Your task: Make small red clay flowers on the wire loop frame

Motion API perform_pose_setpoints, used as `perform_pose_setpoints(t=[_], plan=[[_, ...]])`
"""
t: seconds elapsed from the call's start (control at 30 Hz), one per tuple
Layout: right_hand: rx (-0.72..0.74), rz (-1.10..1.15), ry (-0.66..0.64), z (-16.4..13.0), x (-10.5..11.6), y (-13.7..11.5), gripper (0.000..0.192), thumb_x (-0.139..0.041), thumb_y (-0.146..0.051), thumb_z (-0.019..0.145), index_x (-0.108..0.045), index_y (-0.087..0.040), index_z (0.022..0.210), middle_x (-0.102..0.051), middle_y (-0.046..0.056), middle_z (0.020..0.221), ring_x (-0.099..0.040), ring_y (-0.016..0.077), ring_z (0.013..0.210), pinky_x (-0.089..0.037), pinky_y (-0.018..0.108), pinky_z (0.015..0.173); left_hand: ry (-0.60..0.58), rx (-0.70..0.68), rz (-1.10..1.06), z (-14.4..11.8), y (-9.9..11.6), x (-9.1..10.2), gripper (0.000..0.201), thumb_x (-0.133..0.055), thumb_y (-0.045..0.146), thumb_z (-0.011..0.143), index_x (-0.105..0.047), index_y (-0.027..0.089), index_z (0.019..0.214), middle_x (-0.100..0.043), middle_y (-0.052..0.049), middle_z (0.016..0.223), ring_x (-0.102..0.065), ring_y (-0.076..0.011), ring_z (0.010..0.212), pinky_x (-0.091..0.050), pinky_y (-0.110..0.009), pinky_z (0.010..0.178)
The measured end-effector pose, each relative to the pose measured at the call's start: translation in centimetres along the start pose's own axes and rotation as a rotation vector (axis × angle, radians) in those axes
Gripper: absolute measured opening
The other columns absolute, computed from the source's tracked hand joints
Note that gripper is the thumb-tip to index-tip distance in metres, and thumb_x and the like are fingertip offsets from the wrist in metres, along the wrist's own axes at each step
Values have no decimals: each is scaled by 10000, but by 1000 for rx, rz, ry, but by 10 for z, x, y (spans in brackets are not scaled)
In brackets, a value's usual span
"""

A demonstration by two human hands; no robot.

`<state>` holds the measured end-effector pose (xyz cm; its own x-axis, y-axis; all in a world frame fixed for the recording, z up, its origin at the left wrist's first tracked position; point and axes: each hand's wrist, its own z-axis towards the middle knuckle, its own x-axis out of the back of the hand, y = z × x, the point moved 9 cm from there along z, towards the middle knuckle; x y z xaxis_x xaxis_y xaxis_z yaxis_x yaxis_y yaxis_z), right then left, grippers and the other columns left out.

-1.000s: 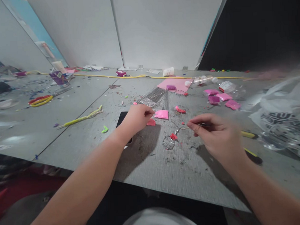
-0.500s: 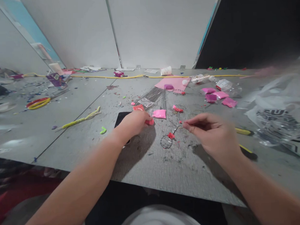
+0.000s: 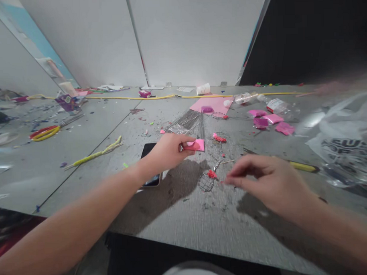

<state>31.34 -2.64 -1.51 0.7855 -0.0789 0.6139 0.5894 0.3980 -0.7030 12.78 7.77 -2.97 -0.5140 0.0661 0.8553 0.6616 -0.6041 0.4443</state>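
Note:
My left hand [image 3: 170, 152] has its thumb and fingers closed on the left end of a small pink packet [image 3: 198, 145], which looks like modelling clay. Below that forearm lies a dark phone [image 3: 147, 148], partly covered. My right hand [image 3: 263, 179] hovers over the table with thumb and fingertips pinched together; whatever is between them is too small to make out. Just left of those fingertips is a round wire mesh piece [image 3: 206, 183] bearing a red clay lump [image 3: 211, 174]. A thin wooden stick [image 3: 228, 162] lies beyond it. Farther back sits another wire piece with red clay [image 3: 220, 139].
Loose grey wires [image 3: 187, 120] fan out toward a pink sheet [image 3: 210, 101]. On the right are pink packets [image 3: 273, 118], a yellow-handled tool [image 3: 303, 166] and a plastic bag [image 3: 346, 144]. Scissors [image 3: 46, 133] and a yellow-green twisted stem [image 3: 93, 154] lie left. A yellow cord [image 3: 124, 96] runs behind.
My left hand has shifted right from a red packet to the pink one. My right hand has moved nearer to me, away from the wooden stick. The view has tilted slightly.

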Motion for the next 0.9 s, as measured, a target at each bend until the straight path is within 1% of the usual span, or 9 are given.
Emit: perform_pose_setpoints(t=[0.13,0.17,0.27,0.43,0.53,0.63,0.7,0.77,0.9], plan=[[276,-124,-417,-28,-66,-18,138,-650,-141,955,-705,-209,848,-745,11,825,-686,163,765,-538,278,692,19,24,-247,-10,6,-12,182,-682,340,912,-717,175,978,-632,-9,739,-518,-129,653,-392,-277,635],[323,-158,-475,-36,-79,-18,164,-599,-92,955,-700,-198,882,-739,29,856,-676,173,792,-531,287,707,35,50,-318,-13,7,-13,197,-660,357,930,-686,172,993,-644,-20,799,-533,-132,689,-413,-277,645],[457,-231,-470,-44,-97,-18,256,-504,-10,931,-687,-189,926,-723,55,871,-627,193,793,-503,310,701,72,135,-603,-20,4,-13,246,-648,416,944,-581,180,967,-623,-43,952,-576,-137,790,-493,-269,669],[540,-263,-341,-20,-96,-10,261,-480,-6,957,-692,-156,983,-715,71,875,-621,201,796,-513,315,723,140,359,-946,-28,-23,-13,269,-671,210,867,-409,227,926,-629,-10,957,-645,-135,764,-512,-241,579],[550,-298,-291,-1,-97,-4,258,-473,-22,981,-705,-134,992,-720,84,890,-638,212,822,-511,323,725,135,415,-1035,-29,-31,-16,304,-612,113,843,-460,238,1075,-634,27,892,-565,-85,612,-435,-216,519],[514,-290,-288,9,-98,-1,241,-477,-82,1019,-711,-124,975,-724,98,897,-634,215,829,-507,333,732,57,459,-1023,-31,-32,-23,262,-650,218,905,-566,228,1153,-496,63,737,-435,-63,568,-364,-199,515],[486,-273,-313,8,-96,-2,195,-536,-152,1025,-711,-143,941,-719,75,878,-624,205,816,-504,332,740,-12,472,-997,-34,-28,-29,186,-654,379,956,-602,205,997,-407,66,679,-391,-65,565,-331,-199,511],[429,-240,-334,2,-88,-4,193,-580,-174,1009,-694,-161,854,-698,47,815,-602,191,762,-489,324,698,-57,473,-979,-38,-24,-33,364,-606,499,983,-542,190,803,-378,60,638,-351,-70,539,-289,-213,484],[153,-165,-394,-7,-74,14,189,-632,-101,941,-692,-215,804,-708,9,776,-635,158,712,-495,277,642,-58,472,-908,-45,-19,-34,599,-468,587,1026,-387,194,582,-348,38,535,-322,-89,493,-267,-253,457]])
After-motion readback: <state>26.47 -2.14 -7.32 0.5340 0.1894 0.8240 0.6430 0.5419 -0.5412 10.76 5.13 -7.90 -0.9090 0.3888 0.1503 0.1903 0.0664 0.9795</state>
